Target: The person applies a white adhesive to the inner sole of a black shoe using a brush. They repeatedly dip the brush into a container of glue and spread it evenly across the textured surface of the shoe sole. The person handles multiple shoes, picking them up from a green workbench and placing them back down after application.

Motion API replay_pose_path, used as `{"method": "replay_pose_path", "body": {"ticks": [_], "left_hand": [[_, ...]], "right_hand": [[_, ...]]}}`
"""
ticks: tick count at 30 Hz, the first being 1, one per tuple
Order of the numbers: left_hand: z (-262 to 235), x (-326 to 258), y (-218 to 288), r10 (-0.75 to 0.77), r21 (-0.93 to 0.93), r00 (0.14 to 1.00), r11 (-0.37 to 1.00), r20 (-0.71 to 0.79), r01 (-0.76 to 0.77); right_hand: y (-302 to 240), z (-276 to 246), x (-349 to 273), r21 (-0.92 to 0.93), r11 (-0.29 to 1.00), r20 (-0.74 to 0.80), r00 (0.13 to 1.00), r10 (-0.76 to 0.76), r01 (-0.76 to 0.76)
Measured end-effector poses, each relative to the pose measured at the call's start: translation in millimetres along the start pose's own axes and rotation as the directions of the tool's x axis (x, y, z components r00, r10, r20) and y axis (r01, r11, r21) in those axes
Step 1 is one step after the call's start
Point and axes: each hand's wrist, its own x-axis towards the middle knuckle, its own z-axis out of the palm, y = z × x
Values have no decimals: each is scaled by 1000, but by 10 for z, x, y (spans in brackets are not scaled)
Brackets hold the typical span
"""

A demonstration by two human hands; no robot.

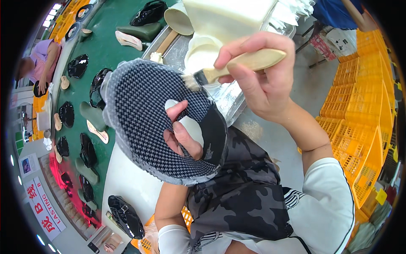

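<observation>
Grey-black checked fabric [144, 114] encircles the left fingers [188, 140] holding it (right fingers [244, 82] clasp a brush [259, 60]).

Yellow crates [364, 148] at right; glossy black shoes [87, 150] on a green belt [99, 46]

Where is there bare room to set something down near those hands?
The white tabletop looks bare between the green belt, the patterned piece and the black buckled shoe. The belt is crowded with shoes; the metal tray is crowded around the white pot.
</observation>
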Motion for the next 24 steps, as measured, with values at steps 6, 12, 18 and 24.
{"method": "replay_pose_path", "body": {"ticks": [6,12,18,24], "left_hand": [[2,94,-195,168,135,982,979,-90,-155],[-27,178,-106,275,345,960,907,-52,-241],[-42,296,-136,459,515,879,788,-129,-336],[-192,488,-193,904,600,422,306,60,-739]], "right_hand": [[-209,-74,-75,-84,949,101,945,312,-305],[-207,20,-26,-84,994,22,997,78,-76],[-405,-69,-109,-45,937,192,917,349,-347],[-635,-62,-115,391,844,79,927,365,-366]]}}
